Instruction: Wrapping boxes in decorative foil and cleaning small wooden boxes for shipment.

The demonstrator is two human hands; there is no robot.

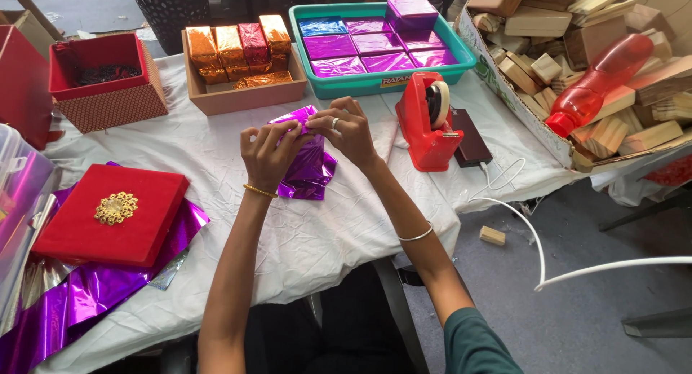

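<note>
A: Where is the purple foil parcel (306, 161) in relation to the hands?

B: It lies on the white cloth of the bench (216, 114), directly under and between both hands. The left hand (268, 152) covers its left upper edge, the right hand (349, 132) its right upper edge. Both are equally near; neither has to reach.

A: And the grip?

B: The fingers of both hands are closed, pinching the foil at the top of the parcel. The long axis of the parcel runs away from the person, a little tilted to the left.

A: What is hard to see?

B: What is inside the foil is hidden. The exact fold under the fingertips is covered too. The red tape dispenser (427, 121) stands just beside the right hand, and the teal tray (461, 60) of wrapped purple blocks is behind it.
</note>
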